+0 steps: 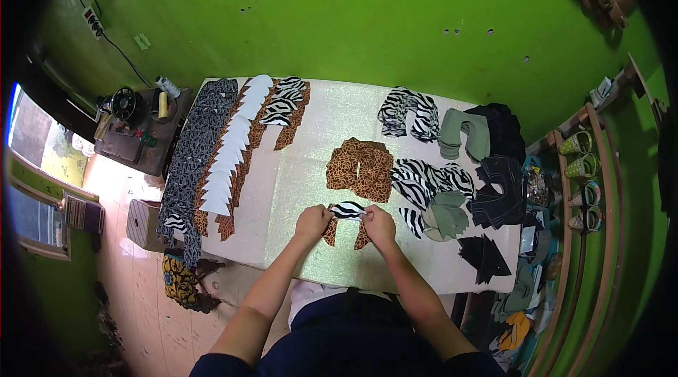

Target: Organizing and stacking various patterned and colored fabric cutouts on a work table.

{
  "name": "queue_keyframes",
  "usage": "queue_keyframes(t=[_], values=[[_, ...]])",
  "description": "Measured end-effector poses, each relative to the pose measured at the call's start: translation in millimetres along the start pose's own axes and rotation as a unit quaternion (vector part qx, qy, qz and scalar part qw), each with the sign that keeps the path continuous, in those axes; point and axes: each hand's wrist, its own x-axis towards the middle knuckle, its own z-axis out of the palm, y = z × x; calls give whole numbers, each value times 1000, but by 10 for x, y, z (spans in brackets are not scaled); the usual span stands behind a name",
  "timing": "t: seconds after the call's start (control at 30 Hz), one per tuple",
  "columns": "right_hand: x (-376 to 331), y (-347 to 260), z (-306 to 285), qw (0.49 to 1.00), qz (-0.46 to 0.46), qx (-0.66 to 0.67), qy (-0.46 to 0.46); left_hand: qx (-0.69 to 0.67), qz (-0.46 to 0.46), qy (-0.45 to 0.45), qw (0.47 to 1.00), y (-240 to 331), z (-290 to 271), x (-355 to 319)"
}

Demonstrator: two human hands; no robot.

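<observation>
Near the front of the table, a small black-and-white zebra-print piece is stretched between my two hands. My left hand pinches its left end, while the fingers of my right hand close on the right end. Beneath it lies a brown patterned U-shaped piece, its two legs pointing toward me and its upper part covered. Just beyond sits a stack of similar brown patterned pieces. Right of my right hand, a loose zebra-print piece lies beside the larger zebra-print pile.
Green pieces and black pieces are piled at the table's right. Overlapping rows of white pieces and grey patterned pieces run down the left. A wooden rack with shoes stands at right, a small workbench at left.
</observation>
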Motion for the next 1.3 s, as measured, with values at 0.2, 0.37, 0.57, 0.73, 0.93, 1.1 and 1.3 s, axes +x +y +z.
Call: queue_keyframes(t=[0.2, 0.37, 0.57, 0.73, 0.93, 1.1, 1.3], values=[[-3, -61, 2, 998, 11, -59, -14, 50, 14, 4, 999, -2, 40, 40], [-22, -70, 14, 995, -21, -95, 2, 99, 40, 35, 994, -37, 110, 71], [-125, -155, 57, 953, -148, -205, 169, 139, 16, 19, 990, -18, 43, 71], [-352, -245, 359, 910, -297, -257, 131, 130, 27, 115, 984, -82, 155, 2], [-400, -68, 343, 913, -266, -271, 153, 150, 53, 150, 976, -84, 230, -16], [-459, 213, 121, 918, -215, -282, 176, 157, 72, 169, 970, -106, 257, -29], [-514, 288, 26, 928, -198, -252, 192, 141, 74, 171, 972, -87, 229, -34]])
